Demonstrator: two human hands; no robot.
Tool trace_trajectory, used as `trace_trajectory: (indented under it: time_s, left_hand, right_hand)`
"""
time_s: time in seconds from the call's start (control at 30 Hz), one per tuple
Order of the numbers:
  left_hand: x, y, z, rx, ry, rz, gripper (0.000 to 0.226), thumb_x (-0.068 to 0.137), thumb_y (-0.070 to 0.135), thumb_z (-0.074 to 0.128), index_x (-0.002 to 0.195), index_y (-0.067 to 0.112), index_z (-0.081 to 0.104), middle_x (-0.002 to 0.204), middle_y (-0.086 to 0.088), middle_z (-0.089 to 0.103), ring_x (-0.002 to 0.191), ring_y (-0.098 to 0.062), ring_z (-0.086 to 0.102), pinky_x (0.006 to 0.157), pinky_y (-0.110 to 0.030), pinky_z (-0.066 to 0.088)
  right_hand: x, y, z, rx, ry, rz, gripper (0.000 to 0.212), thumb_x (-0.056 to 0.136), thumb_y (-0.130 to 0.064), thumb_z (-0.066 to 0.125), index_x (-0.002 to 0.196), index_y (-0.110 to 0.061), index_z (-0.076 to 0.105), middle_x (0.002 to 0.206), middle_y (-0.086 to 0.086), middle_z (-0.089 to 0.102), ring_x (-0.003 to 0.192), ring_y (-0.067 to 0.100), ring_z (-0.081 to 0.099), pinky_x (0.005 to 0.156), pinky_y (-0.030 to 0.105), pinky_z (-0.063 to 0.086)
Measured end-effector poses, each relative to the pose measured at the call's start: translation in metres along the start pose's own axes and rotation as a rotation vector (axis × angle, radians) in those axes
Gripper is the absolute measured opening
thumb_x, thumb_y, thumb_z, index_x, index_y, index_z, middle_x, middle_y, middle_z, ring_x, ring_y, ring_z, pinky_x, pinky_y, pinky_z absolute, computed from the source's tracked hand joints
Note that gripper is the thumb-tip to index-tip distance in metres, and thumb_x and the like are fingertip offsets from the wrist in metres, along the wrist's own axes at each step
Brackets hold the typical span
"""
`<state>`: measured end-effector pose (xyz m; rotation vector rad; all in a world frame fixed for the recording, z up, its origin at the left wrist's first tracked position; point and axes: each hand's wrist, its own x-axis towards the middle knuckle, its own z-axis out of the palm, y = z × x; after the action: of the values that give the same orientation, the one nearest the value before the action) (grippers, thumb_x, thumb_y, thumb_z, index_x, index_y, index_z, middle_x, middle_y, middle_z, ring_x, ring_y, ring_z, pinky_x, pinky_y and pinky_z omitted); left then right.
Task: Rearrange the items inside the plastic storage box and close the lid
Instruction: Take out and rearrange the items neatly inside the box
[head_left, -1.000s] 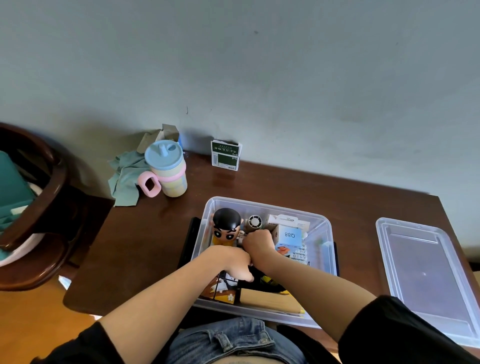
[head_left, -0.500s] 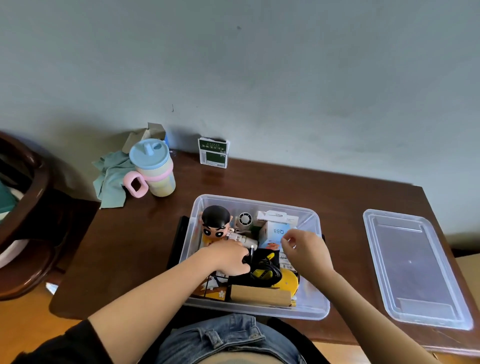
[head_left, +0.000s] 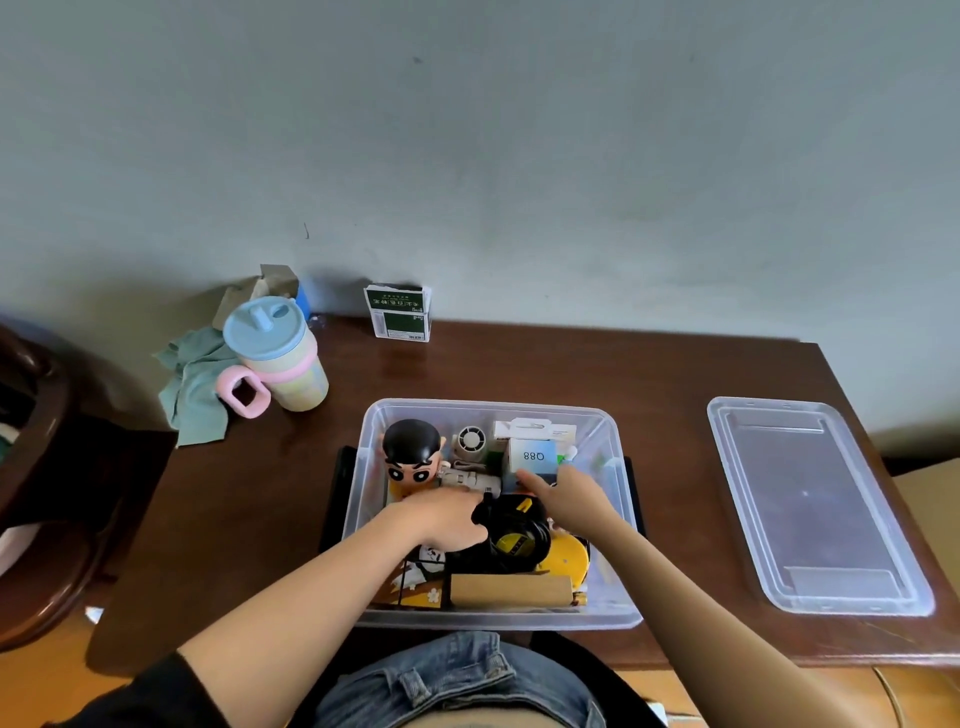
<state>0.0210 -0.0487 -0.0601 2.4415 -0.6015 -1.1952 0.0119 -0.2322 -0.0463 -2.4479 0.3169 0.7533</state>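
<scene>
The plastic storage box (head_left: 363, 467) sits open on the dark worktop (head_left: 519, 364) at its near edge, long axis running left to right. Its lid (head_left: 815, 504) lies flat well apart to the right, long axis pointing away from the person. Inside the box, the left hand (head_left: 441, 519) curls around a black cable bundle (head_left: 514, 535); the right hand (head_left: 566, 493), fingers extended, touches a small blue-and-white carton (head_left: 535, 457).

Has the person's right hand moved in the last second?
Yes. The right hand was pressed against the left hand mid-box; it swung out right, and now reaches back toward the white Q88 carton.
</scene>
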Motion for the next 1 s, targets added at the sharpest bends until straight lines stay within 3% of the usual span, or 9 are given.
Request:
trace_trajectory:
  time_s: [0.13, 0.23, 0.33, 0.4, 0.53, 0.63, 0.83, 0.9, 1.0]
  left_hand:
    - [0.0, 0.0, 0.0, -0.026, -0.001, 0.002, 0.035, 0.091, 0.03, 0.047, 0.123, 0.018, 0.051, 0.106, -0.001, 0.06, 0.088, -0.015, 0.056, 0.069, -0.027, 0.043]
    - [-0.002, -0.002, -0.001, -0.062, 0.01, 0.005, 0.046, 0.09, 0.027, 0.05, 0.135, 0.018, 0.044, 0.127, -0.004, 0.057, 0.112, -0.021, 0.057, 0.09, -0.035, 0.049]
    - [-0.006, -0.002, -0.002, -0.138, 0.044, 0.046, 0.061, 0.09, 0.025, 0.054, 0.147, 0.02, 0.031, 0.145, 0.001, 0.043, 0.13, -0.017, 0.045, 0.1, -0.023, 0.038]
    - [-0.008, -0.001, -0.002, -0.145, 0.043, 0.067, 0.062, 0.09, 0.029, 0.058, 0.146, 0.02, 0.035, 0.144, 0.001, 0.046, 0.126, -0.016, 0.047, 0.096, -0.02, 0.038]
    - [-0.013, 0.005, 0.002, -0.07, 0.104, 0.092, 0.053, 0.088, 0.036, 0.062, 0.136, 0.016, 0.051, 0.137, 0.001, 0.052, 0.125, -0.017, 0.05, 0.098, -0.024, 0.04]
    - [-0.019, 0.01, 0.004, -0.078, 0.158, 0.172, 0.04, 0.087, 0.037, 0.063, 0.124, 0.022, 0.06, 0.13, 0.006, 0.053, 0.119, -0.013, 0.05, 0.096, -0.024, 0.04]
    - [-0.036, 0.017, 0.003, -0.45, 0.311, 0.181, 0.014, 0.094, 0.034, 0.056, 0.105, 0.024, 0.058, 0.097, 0.009, 0.066, 0.09, -0.017, 0.063, 0.085, -0.037, 0.049]
    - [-0.043, 0.013, 0.0, -0.56, 0.377, 0.181, 0.007, 0.097, 0.029, 0.052, 0.1, 0.024, 0.056, 0.092, 0.005, 0.07, 0.087, -0.013, 0.068, 0.088, -0.035, 0.049]
    - [-0.052, 0.004, -0.004, -0.697, 0.469, 0.166, 0.007, 0.099, 0.02, 0.048, 0.098, 0.02, 0.055, 0.087, 0.0, 0.071, 0.08, -0.011, 0.07, 0.088, -0.03, 0.05]
  right_hand:
    - [0.001, 0.002, -0.003, 0.085, -0.061, -0.002, 0.056, 0.093, -0.054, 0.045, 0.079, -0.001, 0.057, 0.074, 0.015, 0.061, 0.066, 0.022, 0.056, 0.064, 0.031, 0.044]
    - [0.0, 0.003, -0.008, 0.184, -0.123, 0.032, 0.047, 0.093, -0.048, 0.051, 0.094, -0.003, 0.061, 0.088, 0.018, 0.068, 0.074, 0.027, 0.065, 0.071, 0.035, 0.056]
    - [-0.009, 0.005, -0.014, 0.085, -0.2, 0.069, 0.033, 0.096, -0.039, 0.05, 0.093, -0.007, 0.06, 0.087, 0.012, 0.07, 0.074, 0.027, 0.07, 0.07, 0.034, 0.06]
    - [-0.016, 0.005, -0.013, -0.051, -0.253, 0.067, 0.037, 0.099, -0.031, 0.044, 0.096, 0.0, 0.063, 0.09, 0.016, 0.071, 0.071, 0.027, 0.07, 0.066, 0.03, 0.057]
    - [-0.029, 0.007, -0.011, -0.133, -0.377, -0.082, 0.03, 0.099, -0.013, 0.04, 0.118, -0.011, 0.064, 0.113, 0.01, 0.067, 0.087, 0.022, 0.069, 0.079, 0.031, 0.056]
    - [-0.035, 0.014, -0.016, -0.108, -0.459, -0.137, 0.028, 0.097, -0.013, 0.045, 0.118, -0.014, 0.064, 0.117, 0.004, 0.066, 0.09, 0.017, 0.069, 0.08, 0.027, 0.054]
    - [-0.035, 0.02, -0.027, 0.212, -0.191, -0.085, 0.032, 0.099, -0.006, 0.034, 0.105, -0.015, 0.064, 0.093, 0.0, 0.066, 0.068, 0.009, 0.063, 0.063, 0.022, 0.055]
    - [-0.034, 0.021, -0.026, 0.15, -0.121, -0.089, 0.031, 0.099, -0.007, 0.034, 0.107, -0.012, 0.064, 0.094, 0.0, 0.066, 0.073, 0.012, 0.063, 0.07, 0.027, 0.056]
    - [-0.032, 0.019, -0.018, -0.199, -0.087, -0.176, 0.027, 0.096, -0.015, 0.043, 0.107, -0.006, 0.066, 0.105, 0.006, 0.068, 0.09, 0.022, 0.064, 0.082, 0.036, 0.055]
